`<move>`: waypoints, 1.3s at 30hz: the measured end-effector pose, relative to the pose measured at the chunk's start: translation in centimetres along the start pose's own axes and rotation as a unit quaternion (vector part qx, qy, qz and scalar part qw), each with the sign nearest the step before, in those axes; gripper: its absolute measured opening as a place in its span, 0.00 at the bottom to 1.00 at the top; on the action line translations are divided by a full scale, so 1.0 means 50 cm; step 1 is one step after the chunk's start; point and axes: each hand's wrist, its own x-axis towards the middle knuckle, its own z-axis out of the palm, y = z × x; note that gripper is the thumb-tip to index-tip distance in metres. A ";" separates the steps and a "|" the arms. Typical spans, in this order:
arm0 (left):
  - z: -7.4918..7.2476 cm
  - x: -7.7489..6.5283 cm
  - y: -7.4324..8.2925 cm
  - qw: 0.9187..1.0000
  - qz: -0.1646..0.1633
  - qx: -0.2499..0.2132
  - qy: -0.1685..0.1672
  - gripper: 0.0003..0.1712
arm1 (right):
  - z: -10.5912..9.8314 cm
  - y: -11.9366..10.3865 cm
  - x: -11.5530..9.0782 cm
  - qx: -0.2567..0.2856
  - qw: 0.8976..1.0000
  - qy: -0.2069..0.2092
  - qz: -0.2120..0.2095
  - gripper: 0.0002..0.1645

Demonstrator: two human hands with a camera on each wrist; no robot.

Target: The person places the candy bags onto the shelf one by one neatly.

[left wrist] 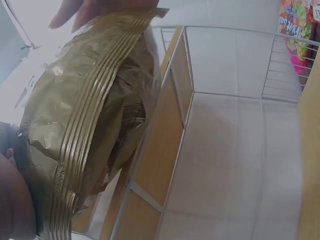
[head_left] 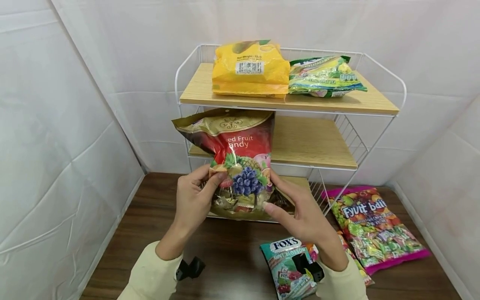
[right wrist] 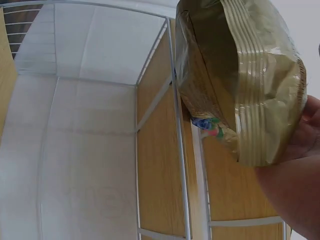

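Note:
A red and gold bag of fruit candy [head_left: 245, 143] is held upright in front of the shelf rack's middle and lower boards. My left hand [head_left: 193, 200] grips its left side, thumb on the printed front. At the lower right side, my right hand [head_left: 305, 208] holds the bag, its thumb over the front and the other fingers partly hidden. Both wrist views show the gold ridged bottom seal of the candy bag [left wrist: 92, 110] [right wrist: 252, 95] close to the rack.
The white wire rack has wooden boards [head_left: 311, 139]. On its top board lie a yellow bag [head_left: 249, 79] and a green-yellow bag [head_left: 324, 75]. A teal Fox's bag [head_left: 288, 266] and a pink-edged Fyyut bait bag [head_left: 378, 229] lie on the dark brown surface [head_left: 225, 258].

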 end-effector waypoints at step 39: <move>-0.021 0.065 -0.035 0.995 -0.050 0.049 0.072 0.13 | 0.037 0.035 0.060 -0.043 0.999 0.017 0.014 0.58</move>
